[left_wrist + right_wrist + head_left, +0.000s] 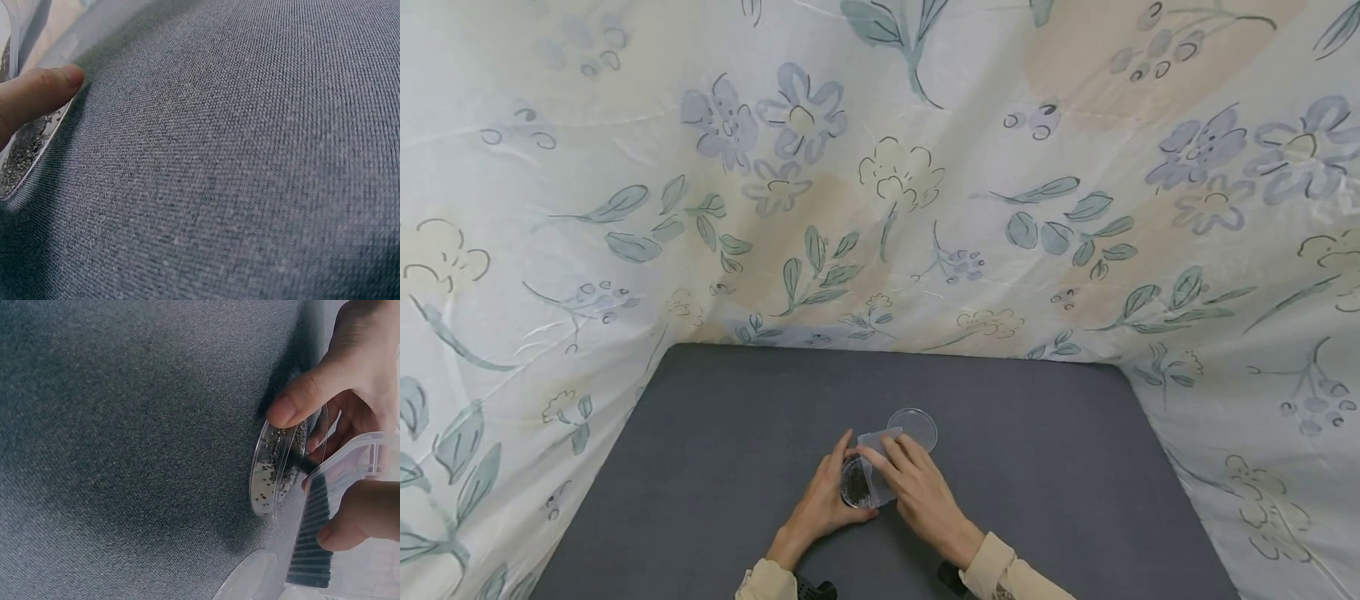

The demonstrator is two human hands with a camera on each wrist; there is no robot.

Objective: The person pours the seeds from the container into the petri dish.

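Note:
A clear round petri dish [854, 485] with small dark granules sits on the grey table. My left hand [822, 497] holds it, thumb at the near rim and fingers round the far side. Over the dish's right part, my right hand [931, 502] grips a tilted clear plastic box [882, 492]. The right wrist view shows a row of dark, ribbed rods [312, 544] within or behind the box wall, under the right thumb. A dark stick-like piece [303, 462] shows between box and dish. In the left wrist view, the left thumb [47, 90] lies at the dish's edge.
A clear round lid [917, 410] lies on the table just beyond the right hand. The grey table [737, 417] is bordered at the back and sides by a floral cloth [955, 250]. Dark wrist straps [816, 588] show by the sleeves.

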